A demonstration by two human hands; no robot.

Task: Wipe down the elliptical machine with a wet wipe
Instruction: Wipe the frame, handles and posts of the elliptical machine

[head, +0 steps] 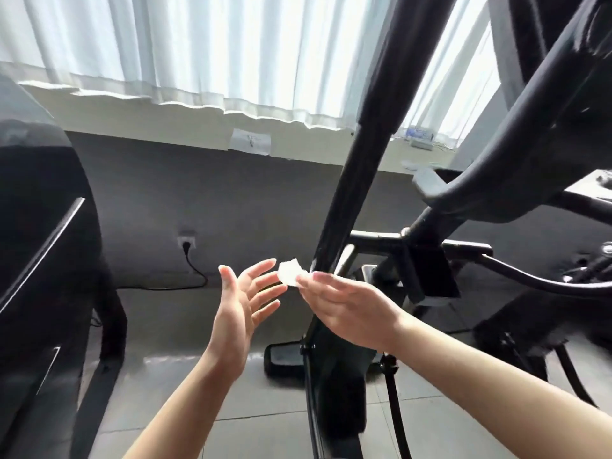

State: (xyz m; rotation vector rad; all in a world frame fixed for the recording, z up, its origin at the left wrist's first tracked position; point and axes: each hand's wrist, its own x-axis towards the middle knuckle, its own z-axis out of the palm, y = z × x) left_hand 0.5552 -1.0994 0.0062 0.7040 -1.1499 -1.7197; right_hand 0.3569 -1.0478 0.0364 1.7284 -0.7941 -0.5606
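**A home workout corner by the window**

We see a room set up for exercise: the black elliptical machine (361, 167) stands on a pale tiled floor (185, 369), with white pleated curtains (198, 51) over a long sill (165, 127), a plugged-in wall socket (187, 243) below, and another dark machine (43, 226) at left.

White curtains (198, 44) — wall socket (186, 242) with black cable (195, 276).
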